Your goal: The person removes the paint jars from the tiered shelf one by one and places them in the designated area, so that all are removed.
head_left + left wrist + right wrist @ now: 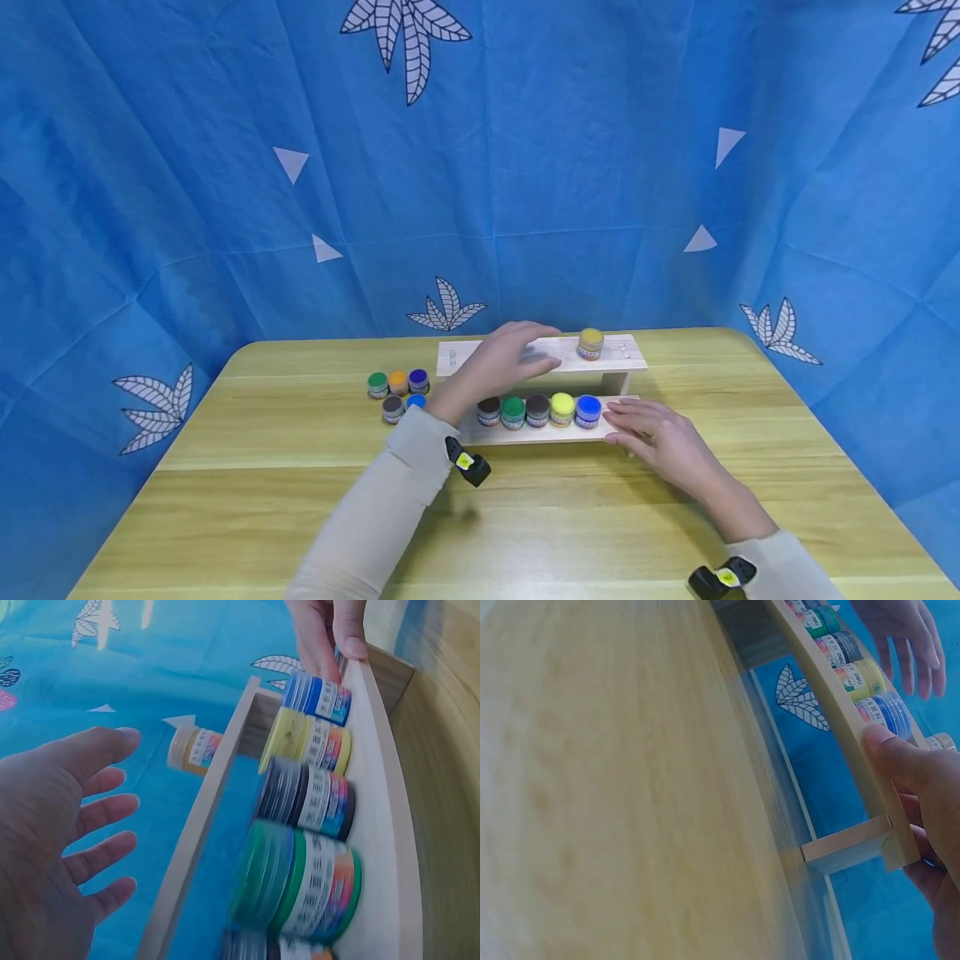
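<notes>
Paint jars (537,412), blurred labels (313,879), wooden rack (627,356), right grip (662,439) holding it

Blue leaf-print cloth (480,192) — pale wood-grain table (225,500)

My wooden rack (634,353) is pale cream; its paint jars (562,409) are dark brown, green, charcoal, yellow and blue — plus one ochre jar (590,344). My sleeves (375,525) are off-white, my wrist cameras (477,475) black with yellow labels (465,461). The table (225,492) is streaked honey-yellow, the curtain (540,167) blue — patterned with white triangles (291,162) and black-veined white leaves (416,58).
</notes>
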The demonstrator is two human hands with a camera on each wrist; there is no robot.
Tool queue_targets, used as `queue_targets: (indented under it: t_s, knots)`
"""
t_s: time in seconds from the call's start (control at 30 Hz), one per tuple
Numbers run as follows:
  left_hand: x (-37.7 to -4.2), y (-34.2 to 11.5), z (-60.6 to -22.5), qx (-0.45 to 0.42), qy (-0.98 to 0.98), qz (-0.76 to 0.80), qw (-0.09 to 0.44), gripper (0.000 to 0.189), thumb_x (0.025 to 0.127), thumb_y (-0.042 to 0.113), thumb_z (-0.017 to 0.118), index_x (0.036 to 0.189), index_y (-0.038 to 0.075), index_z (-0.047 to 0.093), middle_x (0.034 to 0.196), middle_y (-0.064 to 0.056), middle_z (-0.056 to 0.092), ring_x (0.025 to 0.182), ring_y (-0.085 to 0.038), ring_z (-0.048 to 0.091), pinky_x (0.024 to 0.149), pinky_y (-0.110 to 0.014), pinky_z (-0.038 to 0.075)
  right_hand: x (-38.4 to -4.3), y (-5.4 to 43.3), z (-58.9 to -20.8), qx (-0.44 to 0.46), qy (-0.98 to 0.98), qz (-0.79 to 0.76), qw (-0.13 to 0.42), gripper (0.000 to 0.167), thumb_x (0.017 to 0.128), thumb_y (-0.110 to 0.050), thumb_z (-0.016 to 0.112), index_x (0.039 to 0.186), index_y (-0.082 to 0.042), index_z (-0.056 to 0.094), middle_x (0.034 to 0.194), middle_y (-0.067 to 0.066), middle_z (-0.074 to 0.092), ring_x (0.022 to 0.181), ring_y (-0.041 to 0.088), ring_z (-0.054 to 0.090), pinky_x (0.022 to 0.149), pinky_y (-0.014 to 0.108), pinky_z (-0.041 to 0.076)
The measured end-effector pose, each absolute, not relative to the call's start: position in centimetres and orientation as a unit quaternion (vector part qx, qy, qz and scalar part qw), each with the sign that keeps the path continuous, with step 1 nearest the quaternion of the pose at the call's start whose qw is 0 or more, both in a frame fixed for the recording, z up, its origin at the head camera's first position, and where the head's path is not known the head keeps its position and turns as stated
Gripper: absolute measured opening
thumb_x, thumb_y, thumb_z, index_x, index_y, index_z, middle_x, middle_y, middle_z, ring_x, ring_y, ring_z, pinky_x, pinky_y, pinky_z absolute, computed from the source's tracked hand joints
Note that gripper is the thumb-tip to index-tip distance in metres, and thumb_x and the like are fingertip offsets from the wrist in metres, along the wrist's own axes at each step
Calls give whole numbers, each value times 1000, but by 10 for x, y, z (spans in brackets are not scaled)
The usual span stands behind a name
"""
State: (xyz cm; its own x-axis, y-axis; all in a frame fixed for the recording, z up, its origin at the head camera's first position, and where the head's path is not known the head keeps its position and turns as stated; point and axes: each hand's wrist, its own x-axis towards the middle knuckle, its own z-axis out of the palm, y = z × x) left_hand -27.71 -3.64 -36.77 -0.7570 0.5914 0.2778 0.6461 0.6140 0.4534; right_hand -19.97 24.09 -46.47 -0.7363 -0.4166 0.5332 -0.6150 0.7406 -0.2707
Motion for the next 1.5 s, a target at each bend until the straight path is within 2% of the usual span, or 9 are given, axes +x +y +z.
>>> queue_targets:
  t_s: [0.23, 0.53, 0.9, 1.33, 1.5]
  knots:
    - [-288, -16, -369, -351, -898, -260, 46, 51, 96, 46, 59, 139, 19, 56, 139, 1, 55, 131, -19, 46, 109, -36, 36, -200, 241, -464, 285, -905, 224, 222, 36, 81, -25, 80, 113, -11, 75, 119, 6, 69, 112, 31, 62, 97, 52, 46]
    - [-298, 6, -367, -342, -899, -271, 24, 58, 94, 52, 60, 141, 20, 55, 140, 1, 54, 131, -19, 46, 110, -38, 36, -200, 241, -463, 282, -908, 221, 217, 35, 82, -26, 79, 114, -11, 74, 120, 6, 68, 112, 31, 62, 97, 52, 46]
    - [-310, 29, -371, -317, -914, -253, 14, 49, 96, 47, 60, 137, 21, 59, 134, 3, 59, 127, -18, 50, 106, -34, 40, -201, 241, -464, 286, -904, 224, 223, 35, 81, -24, 80, 113, -12, 75, 120, 6, 68, 112, 30, 62, 97, 51, 46]
    - [-307, 30, -374, -305, -915, -264, 21, 46, 95, 43, 63, 134, 20, 61, 124, 6, 65, 114, -13, 59, 94, -28, 48, -202, 240, -464, 284, -905, 223, 224, 35, 81, -25, 80, 113, -12, 75, 119, 5, 69, 111, 30, 63, 96, 51, 46]
    - [-303, 22, -373, -301, -907, -291, 30, 43, 95, 40, 64, 133, 20, 62, 127, 4, 64, 118, -14, 58, 97, -30, 47, -202, 240, -463, 282, -906, 224, 222, 35, 81, -25, 80, 113, -12, 75, 118, 5, 69, 111, 30, 63, 96, 51, 46]
